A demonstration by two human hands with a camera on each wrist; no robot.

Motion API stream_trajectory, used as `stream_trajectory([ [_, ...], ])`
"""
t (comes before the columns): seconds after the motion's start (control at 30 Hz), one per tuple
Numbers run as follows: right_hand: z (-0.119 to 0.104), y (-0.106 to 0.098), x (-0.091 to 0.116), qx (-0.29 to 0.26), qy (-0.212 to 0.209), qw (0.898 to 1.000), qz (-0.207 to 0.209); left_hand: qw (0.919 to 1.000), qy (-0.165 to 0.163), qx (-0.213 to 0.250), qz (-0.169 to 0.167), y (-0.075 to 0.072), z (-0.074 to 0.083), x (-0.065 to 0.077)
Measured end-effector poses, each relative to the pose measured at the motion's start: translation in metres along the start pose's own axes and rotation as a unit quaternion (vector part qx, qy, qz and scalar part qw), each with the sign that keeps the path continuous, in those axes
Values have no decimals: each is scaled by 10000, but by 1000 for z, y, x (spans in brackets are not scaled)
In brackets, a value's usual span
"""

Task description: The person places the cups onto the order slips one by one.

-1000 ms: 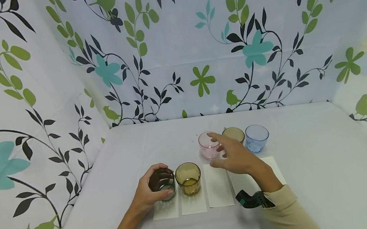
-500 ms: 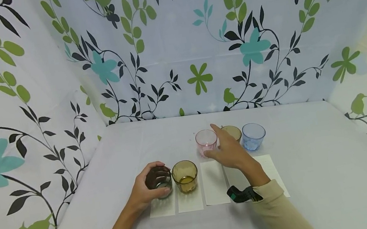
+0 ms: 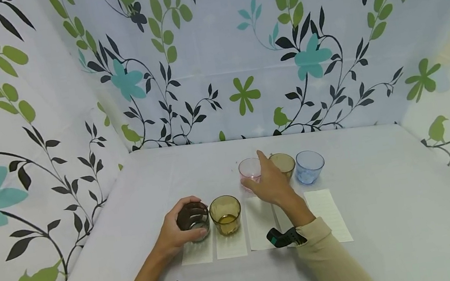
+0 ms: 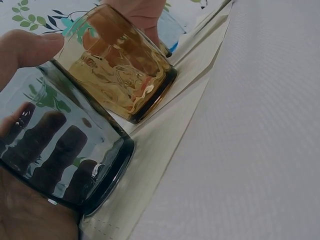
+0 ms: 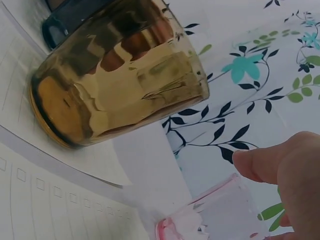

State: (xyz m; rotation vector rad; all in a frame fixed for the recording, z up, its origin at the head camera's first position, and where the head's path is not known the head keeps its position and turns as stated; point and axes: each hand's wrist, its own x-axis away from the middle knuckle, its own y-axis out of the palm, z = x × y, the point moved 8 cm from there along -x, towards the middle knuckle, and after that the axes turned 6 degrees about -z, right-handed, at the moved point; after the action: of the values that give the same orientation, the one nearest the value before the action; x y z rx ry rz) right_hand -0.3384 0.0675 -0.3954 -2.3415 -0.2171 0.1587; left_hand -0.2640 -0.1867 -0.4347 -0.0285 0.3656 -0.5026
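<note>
In the head view my left hand [image 3: 172, 235] holds a dark grey glass [image 3: 194, 220], fingers and thumb curled round its sides. The left wrist view shows those fingers through the glass wall. Beside it, to the right, an amber glass [image 3: 226, 214] stands upright on a paper strip. My right hand [image 3: 272, 181] reaches to a pink glass [image 3: 249, 168], thumb in front of it and index finger extended past its right side. In the right wrist view the thumb [image 5: 265, 162] looks apart from the pink glass [image 5: 215, 215]; the other fingers are mostly out of sight.
Another amber glass [image 3: 284, 163], partly behind my right hand, stands close to a blue glass [image 3: 310, 169] at the back. Several paper strips [image 3: 260, 226] lie in a row on the white table [image 3: 386, 195]. Patterned cloth [image 3: 215, 66] hangs behind.
My right hand has moved left and closer to the pink glass, its thumb coming across the front of it. The left hand keeps its hold on the dark glass. The head view shifted slightly.
</note>
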Motion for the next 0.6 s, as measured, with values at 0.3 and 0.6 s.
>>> stream_trajectory([
  [0.3,10,17,-5,-395,-101,9987,295,10000,2,34,7,-1,-3,1],
  [0.6,13,19,-6,-821,-241,9935,757,10000,21,28,2,0,-1,-1],
])
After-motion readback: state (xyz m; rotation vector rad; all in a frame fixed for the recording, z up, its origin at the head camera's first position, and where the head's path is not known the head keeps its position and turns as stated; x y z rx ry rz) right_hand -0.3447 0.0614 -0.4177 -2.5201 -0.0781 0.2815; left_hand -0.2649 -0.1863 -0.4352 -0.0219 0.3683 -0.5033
